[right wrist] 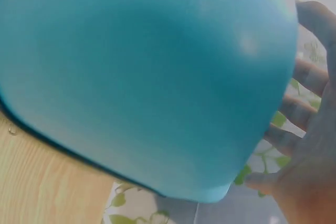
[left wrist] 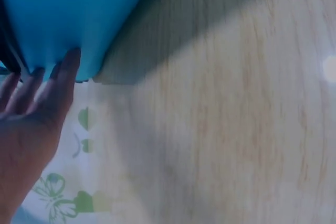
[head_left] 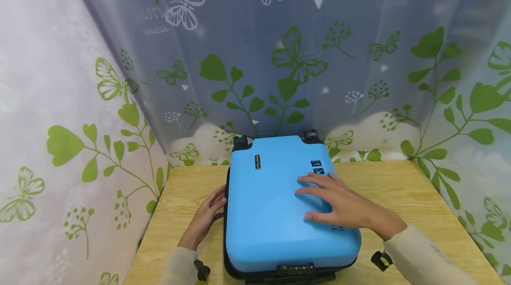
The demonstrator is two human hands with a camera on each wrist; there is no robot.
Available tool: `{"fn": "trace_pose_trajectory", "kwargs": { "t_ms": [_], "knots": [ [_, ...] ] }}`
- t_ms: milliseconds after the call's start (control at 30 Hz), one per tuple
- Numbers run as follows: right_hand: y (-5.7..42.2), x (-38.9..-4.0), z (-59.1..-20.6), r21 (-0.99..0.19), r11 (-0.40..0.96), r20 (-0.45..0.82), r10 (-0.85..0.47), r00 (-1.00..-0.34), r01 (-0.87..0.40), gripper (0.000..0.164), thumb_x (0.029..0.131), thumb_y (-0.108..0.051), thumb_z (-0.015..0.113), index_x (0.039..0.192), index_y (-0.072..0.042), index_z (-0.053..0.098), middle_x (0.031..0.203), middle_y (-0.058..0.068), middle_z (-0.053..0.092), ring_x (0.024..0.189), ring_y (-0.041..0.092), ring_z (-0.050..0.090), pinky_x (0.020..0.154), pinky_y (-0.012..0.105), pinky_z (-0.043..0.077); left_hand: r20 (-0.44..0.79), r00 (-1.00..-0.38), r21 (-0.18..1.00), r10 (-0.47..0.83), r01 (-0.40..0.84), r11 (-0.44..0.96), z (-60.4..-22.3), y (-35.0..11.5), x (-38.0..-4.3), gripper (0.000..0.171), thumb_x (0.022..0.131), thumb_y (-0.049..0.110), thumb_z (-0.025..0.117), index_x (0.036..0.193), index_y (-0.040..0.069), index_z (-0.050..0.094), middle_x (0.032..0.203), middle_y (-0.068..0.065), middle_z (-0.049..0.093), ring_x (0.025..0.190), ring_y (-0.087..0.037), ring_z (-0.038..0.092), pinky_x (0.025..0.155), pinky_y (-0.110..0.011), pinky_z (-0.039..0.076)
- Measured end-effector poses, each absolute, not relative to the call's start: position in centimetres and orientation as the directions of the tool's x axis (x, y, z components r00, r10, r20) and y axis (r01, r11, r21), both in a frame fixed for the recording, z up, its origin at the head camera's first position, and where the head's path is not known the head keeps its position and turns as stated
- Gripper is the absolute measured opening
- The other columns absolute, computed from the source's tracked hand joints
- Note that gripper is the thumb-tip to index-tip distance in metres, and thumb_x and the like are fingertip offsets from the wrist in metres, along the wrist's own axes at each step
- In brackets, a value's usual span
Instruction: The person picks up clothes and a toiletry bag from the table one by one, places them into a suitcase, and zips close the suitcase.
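A light-blue hard-shell suitcase (head_left: 271, 205) lies flat, its black wheels (head_left: 241, 142) at the far end and a dark combination lock (head_left: 295, 269) along the near edge. My left hand (head_left: 208, 214) is at its left side, fingertips against the shell. The left wrist view shows the fingers of that hand (left wrist: 31, 129) extended to the blue side (left wrist: 68, 14). Over the right part of the top, my right hand (head_left: 335, 198) is spread, fingers apart; the head view leaves contact unclear. In the right wrist view, this hand (right wrist: 310, 150) is beside the blue shell (right wrist: 147, 87).
Beneath the suitcase is a light wood-grain table (head_left: 383, 187). A curtain (head_left: 239, 32) printed with green leaves and butterflies hangs behind the table and along both sides, close to the wheels. Small black devices (head_left: 202, 271) sit at both wrists.
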State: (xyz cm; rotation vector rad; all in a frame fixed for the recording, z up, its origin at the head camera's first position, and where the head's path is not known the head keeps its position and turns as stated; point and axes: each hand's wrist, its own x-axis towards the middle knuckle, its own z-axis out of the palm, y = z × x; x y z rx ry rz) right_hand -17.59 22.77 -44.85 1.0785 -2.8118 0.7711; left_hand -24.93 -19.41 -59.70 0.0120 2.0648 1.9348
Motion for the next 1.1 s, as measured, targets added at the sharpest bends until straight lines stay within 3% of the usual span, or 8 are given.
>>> {"fn": "trace_pose_trajectory", "kwargs": {
  "t_ms": [267,500,700,867,1100],
  "knots": [
    [25.1,-18.6,-45.5,-0.565,0.626,0.225,-0.510,-0.830,-0.538,0.049,0.103,-0.035,0.077,0.149,-0.022,0.067,0.170,0.013,0.047,0.160,0.053,0.031,0.120,0.084,0.023,-0.163,-0.975,0.977,0.149,-0.138,0.160,-58.2,-18.5,-24.5,0.048,0.115,0.024,0.054,0.163,0.019,0.051,0.172,-0.010,0.044,0.154,-0.036,0.049,0.118,-0.057,0.051],
    [27.0,-19.5,-46.7,-0.643,0.642,0.213,-0.373,-0.903,-0.417,0.058,0.105,-0.033,0.074,0.158,-0.017,0.058,0.177,0.017,0.032,0.162,0.055,0.024,0.116,0.085,0.026,-0.145,-0.981,0.969,0.127,-0.115,0.217,-56.4,-17.5,-23.5,0.046,0.117,0.030,0.052,0.162,0.024,0.052,0.173,-0.012,0.043,0.153,-0.040,0.051,0.124,-0.061,0.044],
    [28.7,-20.1,-48.5,-0.787,0.558,0.167,-0.214,-0.962,-0.261,0.077,0.109,-0.029,0.068,0.173,-0.014,0.029,0.182,0.022,0.014,0.164,0.057,0.014,0.118,0.087,0.022,-0.130,-0.979,0.968,0.157,-0.091,0.234,-55.0,-16.6,-22.5,0.056,0.118,0.046,0.044,0.168,0.019,0.043,0.177,-0.013,0.035,0.164,-0.041,0.033,0.129,-0.066,0.033],
    [29.1,-20.4,-50.0,-0.904,0.423,0.014,-0.125,-0.992,-0.066,0.085,0.115,-0.041,0.053,0.177,-0.018,0.000,0.183,0.022,0.003,0.166,0.056,0.009,0.123,0.083,0.020,-0.129,-0.974,0.968,0.188,-0.083,0.235,-54.8,-16.4,-22.3,0.069,0.117,0.058,0.033,0.172,0.017,0.035,0.180,-0.011,0.028,0.169,-0.039,0.019,0.131,-0.069,0.024],
    [28.6,-20.2,-52.7,-0.953,0.282,-0.152,-0.143,-0.978,0.107,0.084,0.117,-0.054,0.034,0.175,-0.014,-0.013,0.182,0.026,0.000,0.167,0.054,0.004,0.128,0.078,0.017,-0.132,-0.962,0.962,0.238,-0.067,0.263,-54.8,-15.9,-22.1,0.076,0.116,0.063,0.022,0.176,0.018,0.019,0.184,-0.009,0.014,0.171,-0.038,0.007,0.133,-0.071,0.011]
  ]
}}
